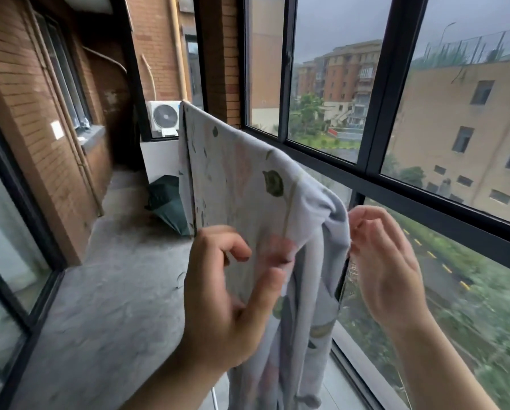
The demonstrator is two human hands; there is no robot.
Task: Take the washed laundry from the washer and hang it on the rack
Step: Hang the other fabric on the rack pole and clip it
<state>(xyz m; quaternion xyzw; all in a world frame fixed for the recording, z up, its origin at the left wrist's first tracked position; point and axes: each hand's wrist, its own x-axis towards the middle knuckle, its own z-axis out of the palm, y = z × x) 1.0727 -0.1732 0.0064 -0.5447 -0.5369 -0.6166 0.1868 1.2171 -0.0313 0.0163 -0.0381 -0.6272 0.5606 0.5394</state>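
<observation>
pale sheet edge bunches between left hand and right hand.

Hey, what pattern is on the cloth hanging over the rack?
The cloth is pale white with scattered green leaves and faint pink shapes, seen best in the head view.

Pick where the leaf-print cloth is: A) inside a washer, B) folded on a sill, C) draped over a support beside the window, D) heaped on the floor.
C: the leaf-print cloth hangs down both sides of a straight top line beside the window.
</observation>
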